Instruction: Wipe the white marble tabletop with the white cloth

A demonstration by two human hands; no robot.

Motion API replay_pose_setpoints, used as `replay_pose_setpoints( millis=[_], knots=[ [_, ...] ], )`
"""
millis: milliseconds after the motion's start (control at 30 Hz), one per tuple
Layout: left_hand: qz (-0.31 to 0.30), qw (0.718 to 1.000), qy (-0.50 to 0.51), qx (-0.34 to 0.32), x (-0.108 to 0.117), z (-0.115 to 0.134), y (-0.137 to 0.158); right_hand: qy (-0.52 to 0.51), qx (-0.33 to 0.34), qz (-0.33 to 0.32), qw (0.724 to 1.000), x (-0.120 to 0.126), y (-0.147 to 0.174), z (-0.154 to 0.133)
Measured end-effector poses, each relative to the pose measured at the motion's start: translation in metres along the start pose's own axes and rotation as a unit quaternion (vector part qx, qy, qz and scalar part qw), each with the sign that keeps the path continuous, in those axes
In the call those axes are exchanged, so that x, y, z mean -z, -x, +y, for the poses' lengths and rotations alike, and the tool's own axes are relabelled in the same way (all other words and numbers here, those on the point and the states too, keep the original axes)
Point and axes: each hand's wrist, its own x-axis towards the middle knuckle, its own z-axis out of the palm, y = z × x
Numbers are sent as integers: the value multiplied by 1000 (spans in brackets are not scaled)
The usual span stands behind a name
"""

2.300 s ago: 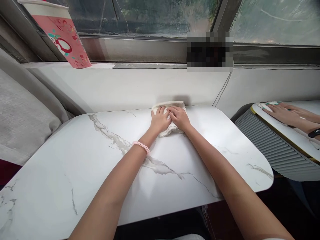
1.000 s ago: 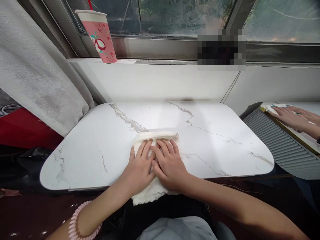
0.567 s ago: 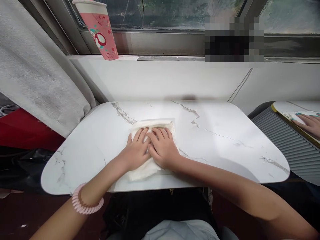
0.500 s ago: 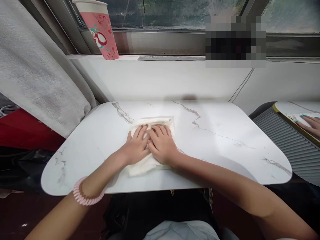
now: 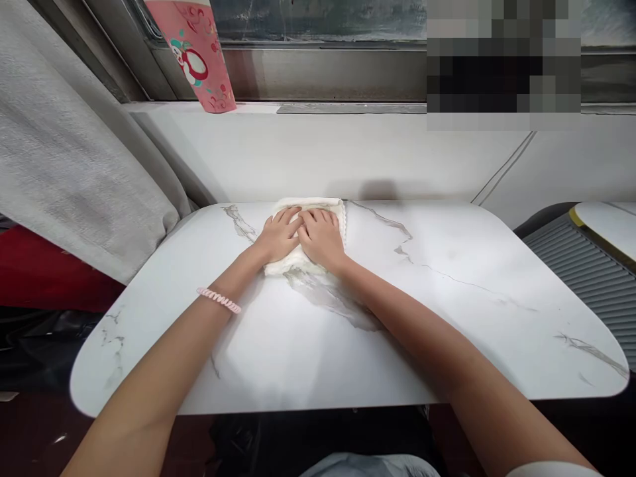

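Observation:
A cream-white cloth (image 5: pixel 293 264) lies flat near the far edge of the white marble-patterned table (image 5: pixel 298 371). On its left half rests my left hand (image 5: pixel 279 237), palm down with the fingers stretched forward. My right hand (image 5: pixel 322 237) lies flat on the right half, its thumb side touching or overlapping the left fingers. Both palms press on the cloth, and neither hand's fingers close around it. A pink coiled band (image 5: pixel 218 299) circles my left forearm above the wrist.
A pink patterned paper cup (image 5: pixel 196 56) stands on the window sill behind the table. Grey curtain (image 5: pixel 84 146) hangs at the left, over something red (image 5: pixel 50 268). A ribbed grey piece of furniture (image 5: pixel 586 265) with a white top stands right. A thin cable (image 5: pixel 504 165) runs down the wall.
Both hands and the cloth have slid forward, from the middle of the table to its far edge. The other person's hand at the far right has left the view.

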Motion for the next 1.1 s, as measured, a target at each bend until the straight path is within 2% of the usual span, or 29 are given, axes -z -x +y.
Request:
replay_pose_setpoints(
  millis=[300, 533, 833, 1100],
  knots=[
    [45, 999, 21, -4, -4, -27, -39, -8, -16, 3, 1000, -14, -40, 14],
    [59, 997, 37, 13, -4, -33, -54, 4, -22, 9, 1000, -21, -57, 20],
    [58, 998, 16, 35, -5, -26, -47, 24, -13, 5, 1000, -19, -51, 17],
    [52, 998, -4, 45, -2, -10, -21, 32, 17, 13, 999, -12, -28, 8]
  ],
)
